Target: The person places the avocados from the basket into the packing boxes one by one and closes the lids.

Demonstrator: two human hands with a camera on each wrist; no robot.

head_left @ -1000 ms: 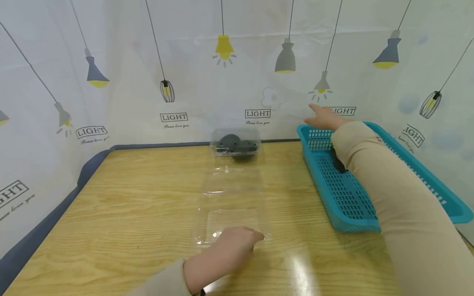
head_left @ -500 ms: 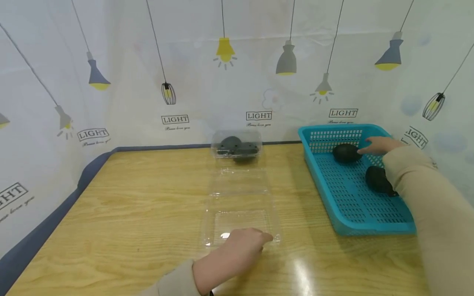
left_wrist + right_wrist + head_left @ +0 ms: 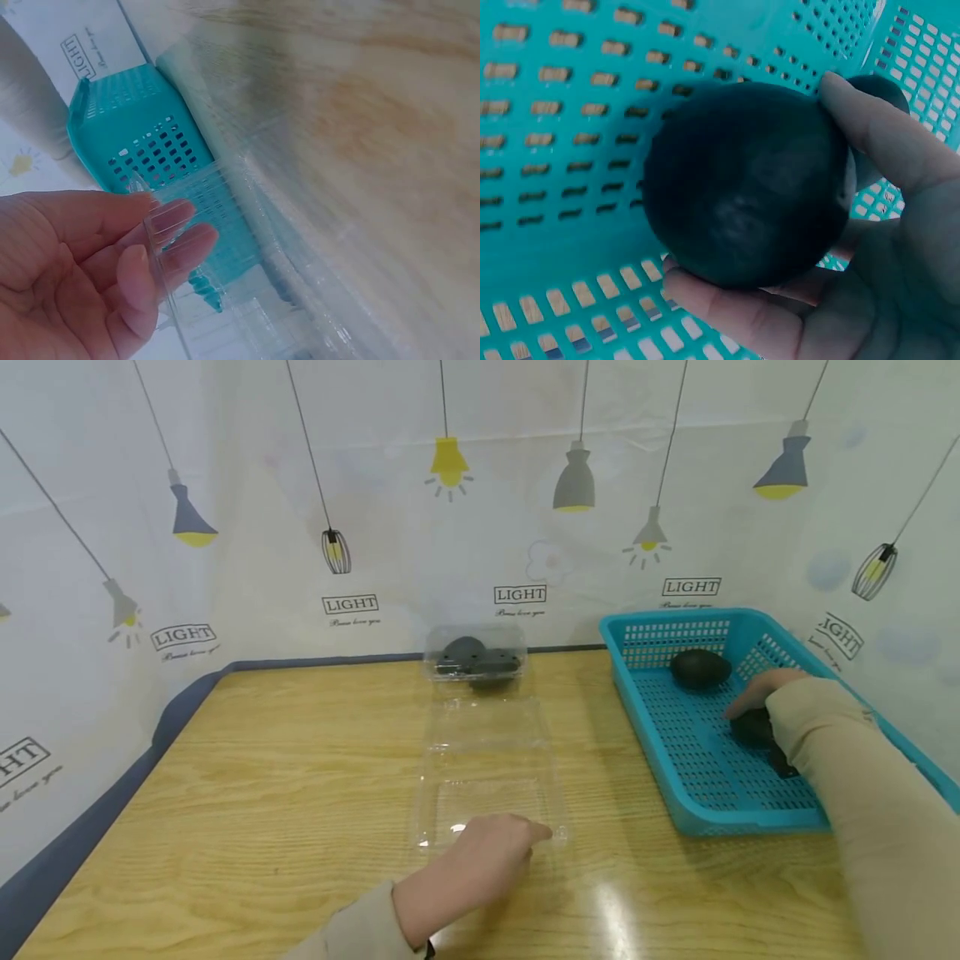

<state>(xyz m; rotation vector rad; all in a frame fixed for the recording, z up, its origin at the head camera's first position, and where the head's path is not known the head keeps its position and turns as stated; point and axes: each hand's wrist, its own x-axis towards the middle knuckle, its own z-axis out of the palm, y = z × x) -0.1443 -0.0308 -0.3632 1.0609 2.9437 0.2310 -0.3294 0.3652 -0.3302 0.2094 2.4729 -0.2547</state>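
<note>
My left hand (image 3: 487,860) holds the near edge of an opened clear plastic container (image 3: 491,793); in the left wrist view the fingers of that hand (image 3: 112,262) pinch its thin rim (image 3: 176,300). Inside the blue basket (image 3: 663,760), my right hand (image 3: 768,687) grips a dark rounded object (image 3: 750,729). The right wrist view shows thumb and fingers of the hand (image 3: 870,247) curled around this dark glossy object (image 3: 746,187). A second dark oval object (image 3: 700,668) lies at the basket's far end.
Behind the opened container stands a closed clear container (image 3: 476,652) with dark objects inside, by the patterned backdrop (image 3: 405,527). The basket's raised walls surround my right hand. A wooden table (image 3: 300,793) lies under everything.
My right hand has come down from above the basket's far end toward its near side and taken hold of the nearer dark object. My left hand stays at the container's edge.
</note>
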